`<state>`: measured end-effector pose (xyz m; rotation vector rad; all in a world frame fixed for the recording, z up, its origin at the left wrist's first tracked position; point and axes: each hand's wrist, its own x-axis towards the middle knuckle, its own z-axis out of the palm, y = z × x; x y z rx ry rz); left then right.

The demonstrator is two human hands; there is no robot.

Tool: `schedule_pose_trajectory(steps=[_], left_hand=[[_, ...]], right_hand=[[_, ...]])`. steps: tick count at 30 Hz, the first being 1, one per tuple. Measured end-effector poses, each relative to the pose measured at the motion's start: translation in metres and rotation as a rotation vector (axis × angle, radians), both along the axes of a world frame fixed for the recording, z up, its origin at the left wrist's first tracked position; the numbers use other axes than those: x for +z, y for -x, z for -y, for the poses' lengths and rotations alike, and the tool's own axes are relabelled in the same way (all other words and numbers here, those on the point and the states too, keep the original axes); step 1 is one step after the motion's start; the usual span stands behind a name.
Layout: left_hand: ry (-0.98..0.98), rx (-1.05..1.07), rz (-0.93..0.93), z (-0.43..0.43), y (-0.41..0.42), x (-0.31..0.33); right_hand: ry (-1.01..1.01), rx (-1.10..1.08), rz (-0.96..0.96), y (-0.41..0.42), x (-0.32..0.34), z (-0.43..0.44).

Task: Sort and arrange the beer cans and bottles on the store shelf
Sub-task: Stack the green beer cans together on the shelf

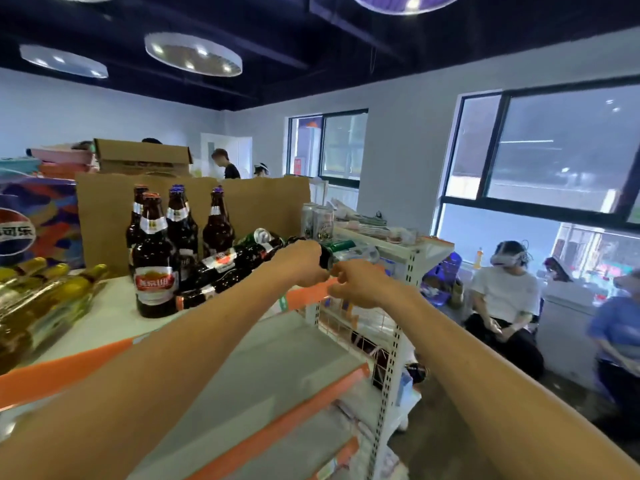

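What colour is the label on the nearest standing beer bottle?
The label is red with a silver border, seen best in the head view.

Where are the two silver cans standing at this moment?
Head view: the silver cans stand right of centre on the top shelf, at the right edge of the cardboard backing, behind the left hand and right of the upright brown bottles.

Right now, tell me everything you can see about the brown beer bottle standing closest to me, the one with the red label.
The brown bottle is dark glass with an orange-red cap, a silver foil collar at the neck and a red-and-silver label bearing white characters. It stands upright on the white shelf top, in front of the other standing bottles. Just right of its base are lying bottles; whether they touch it is unclear. Nothing grips it.
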<state>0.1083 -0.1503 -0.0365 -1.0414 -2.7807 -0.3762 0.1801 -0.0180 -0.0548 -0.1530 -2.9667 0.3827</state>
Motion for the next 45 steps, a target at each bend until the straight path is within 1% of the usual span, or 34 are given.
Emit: schedule_pose_trajectory(steps=[4,7,10,15,20,23,25,29,33,35,38,40,42,45], left_hand=[[-0.042,0.010,0.009,-0.035,0.069,0.025],[-0.074,0.022,0.008,-0.052,0.115,0.038],[-0.087,0.053,0.013,-0.061,0.155,0.040],[-0.115,0.200,0.069,-0.057,0.217,0.035],[-0.030,0.379,0.096,-0.038,0.265,0.028],[0.005,0.486,0.149,-0.026,0.275,0.023],[0.032,0.547,0.187,-0.023,0.280,0.017],[0.080,0.610,0.242,-0.020,0.287,0.008],[0.029,0.606,0.258,-0.023,0.283,-0.001],[0.016,0.643,0.260,-0.022,0.286,-0.007],[-0.022,0.732,0.237,-0.017,0.289,-0.018],[-0.043,0.752,0.189,-0.016,0.286,-0.020],[-0.042,0.756,0.162,-0.015,0.283,-0.023],[-0.076,0.749,0.171,-0.015,0.283,-0.024]], right_hand=[[-0.084,-0.015,-0.010,0.070,0.026,-0.036],[-0.085,-0.004,-0.053,0.113,0.034,-0.059],[-0.073,0.009,-0.047,0.149,0.031,-0.078],[-0.016,0.122,-0.092,0.216,0.036,-0.082],[0.046,0.281,-0.097,0.297,0.034,-0.050],[0.087,0.347,-0.057,0.339,0.029,-0.027],[0.067,0.382,-0.017,0.364,0.025,-0.011],[0.058,0.425,0.067,0.403,0.019,0.013],[0.060,0.418,0.104,0.426,0.023,0.026],[0.046,0.407,0.194,0.439,0.025,0.034],[-0.025,0.432,0.399,0.448,0.026,0.047],[-0.127,0.434,0.478,0.448,0.030,0.052],[-0.224,0.415,0.466,0.448,0.034,0.057],[-0.249,0.399,0.434,0.449,0.034,0.064]])
